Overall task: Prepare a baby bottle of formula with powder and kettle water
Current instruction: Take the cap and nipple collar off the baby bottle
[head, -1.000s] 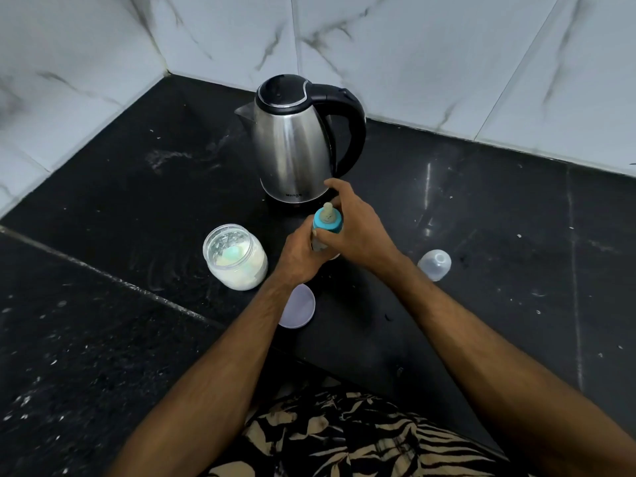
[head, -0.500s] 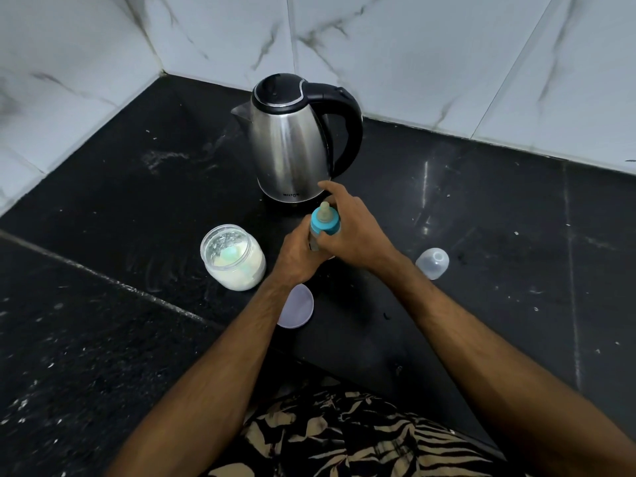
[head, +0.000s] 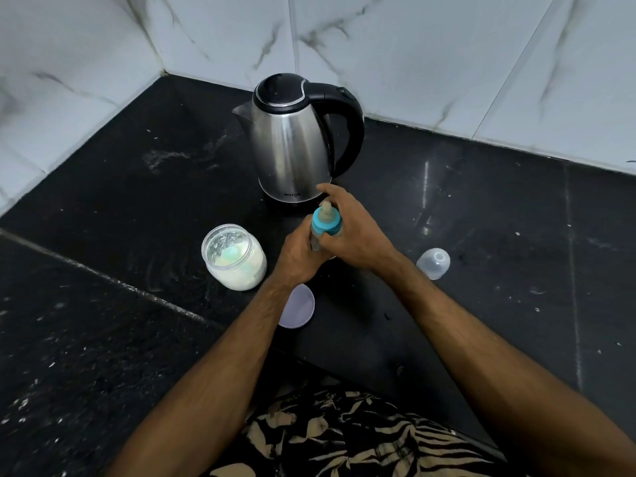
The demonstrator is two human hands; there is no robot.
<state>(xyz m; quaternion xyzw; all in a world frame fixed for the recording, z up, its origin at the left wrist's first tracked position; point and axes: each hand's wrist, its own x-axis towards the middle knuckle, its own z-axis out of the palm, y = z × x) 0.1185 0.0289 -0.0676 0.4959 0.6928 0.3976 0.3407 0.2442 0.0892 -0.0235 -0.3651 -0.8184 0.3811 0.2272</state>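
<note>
The baby bottle, with a blue collar and a beige teat, stands upright on the black counter in front of the steel kettle. My left hand grips the bottle's body from the left and hides most of it. My right hand curls round the blue collar from the right. An open clear jar of white powder, with a pale scoop inside, sits to the left of my hands.
The jar's lilac lid lies flat under my left wrist. A clear bottle cap lies to the right. White marble tile walls close off the corner behind the kettle. The black counter is speckled with powder.
Both hands have stayed on the bottle, the right one shifting slightly round the collar. Nothing else has moved.
</note>
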